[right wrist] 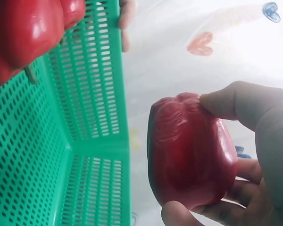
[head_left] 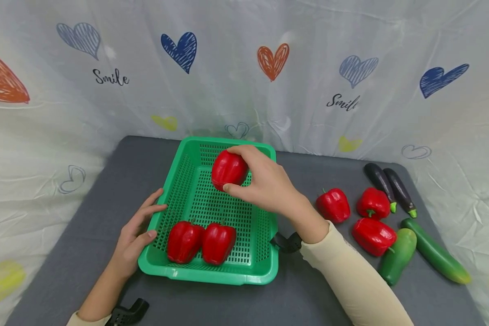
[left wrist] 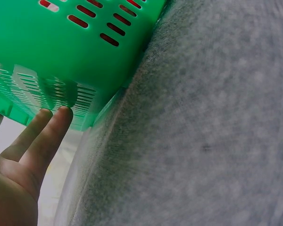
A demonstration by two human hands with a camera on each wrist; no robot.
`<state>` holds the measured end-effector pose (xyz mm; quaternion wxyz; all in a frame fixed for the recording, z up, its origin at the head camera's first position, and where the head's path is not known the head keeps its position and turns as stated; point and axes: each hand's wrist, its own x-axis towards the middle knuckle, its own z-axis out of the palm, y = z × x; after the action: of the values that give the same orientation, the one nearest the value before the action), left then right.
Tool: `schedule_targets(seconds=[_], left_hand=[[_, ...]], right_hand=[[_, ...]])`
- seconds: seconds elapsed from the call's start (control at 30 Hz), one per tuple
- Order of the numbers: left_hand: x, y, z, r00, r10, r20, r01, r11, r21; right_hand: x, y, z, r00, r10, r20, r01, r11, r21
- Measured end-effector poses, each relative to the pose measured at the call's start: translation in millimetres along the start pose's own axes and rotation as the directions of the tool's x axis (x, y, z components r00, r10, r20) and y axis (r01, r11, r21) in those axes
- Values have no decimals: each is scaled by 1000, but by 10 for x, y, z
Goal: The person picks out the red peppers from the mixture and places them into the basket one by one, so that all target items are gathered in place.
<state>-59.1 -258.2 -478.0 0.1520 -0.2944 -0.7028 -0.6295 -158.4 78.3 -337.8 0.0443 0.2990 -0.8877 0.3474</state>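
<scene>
My right hand (head_left: 266, 181) grips a red bell pepper (head_left: 229, 170) between thumb and fingers, above the far half of a green plastic basket (head_left: 209, 278). In the right wrist view the gripped pepper shows its lobed end, with fingertips at either side. Two more red bell peppers (head_left: 185, 242) (head_left: 219, 243) lie side by side at the basket's near end. At the basket's left side is my left hand (head_left: 132, 242), its fingers spread along the rim. Seen from the left wrist, those fingers stretch out straight by the perforated outer wall.
On the grey table (head_left: 309, 290), right of the basket, lie three red bell peppers (head_left: 333, 205) (head_left: 372, 203) (head_left: 374, 236). Beside them are two dark eggplants (head_left: 379, 181) (head_left: 400, 192), a short green cucumber-like vegetable (head_left: 398, 256) and a longer one (head_left: 436, 251). A heart-printed curtain (head_left: 228, 90) hangs behind.
</scene>
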Motion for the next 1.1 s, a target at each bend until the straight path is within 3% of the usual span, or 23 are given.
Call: schedule_targets(seconds=[0.57,0.87,1.1], left_hand=[[-3,-16,8,1000,-3,-7,3,1000,-1],[-15,-3,3,999,-39,-14,39,999,-8],[0,-12,3,1000,-17,-10,17,1000,-8]], right_hand=[[175,-73,250,995,4,98,-11,997,74],[273,-81,424,988,-29,150,18,997,76],[300,-73,561,980,-35,196,16,995,101]])
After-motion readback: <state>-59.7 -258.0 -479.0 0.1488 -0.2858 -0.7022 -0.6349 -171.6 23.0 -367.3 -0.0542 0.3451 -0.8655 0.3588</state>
